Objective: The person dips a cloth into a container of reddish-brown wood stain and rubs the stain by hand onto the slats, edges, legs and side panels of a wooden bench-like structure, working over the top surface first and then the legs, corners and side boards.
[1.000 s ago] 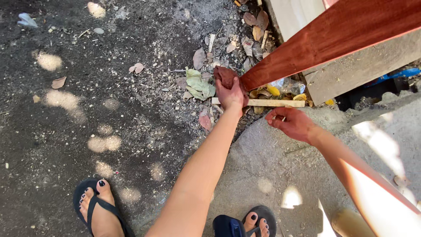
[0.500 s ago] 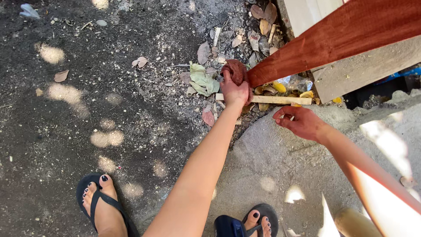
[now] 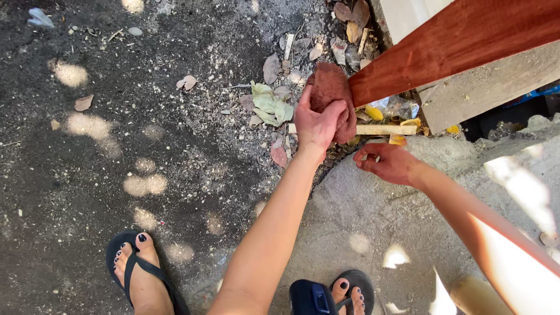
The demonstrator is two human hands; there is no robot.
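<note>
Cloth (image 3: pixel 332 96), reddish-brown, crumpled, gripped in left hand (image 3: pixel 315 125) against red-stained plank (image 3: pixel 461 44); right hand (image 3: pixel 388 163) loosely curled, empty.

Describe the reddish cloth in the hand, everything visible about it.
The cloth is a reddish-brown rag of soft, nubby fabric, bunched into a rounded wad rather than spread flat. The left hand grips it from below, thumb and fingers wrapped around its lower part. Its right edge presses against the lower end of the red-brown stained wooden plank, which slants up to the right. It is held off the ground above dry leaves and a pale stick. The right hand does not touch it.
</note>
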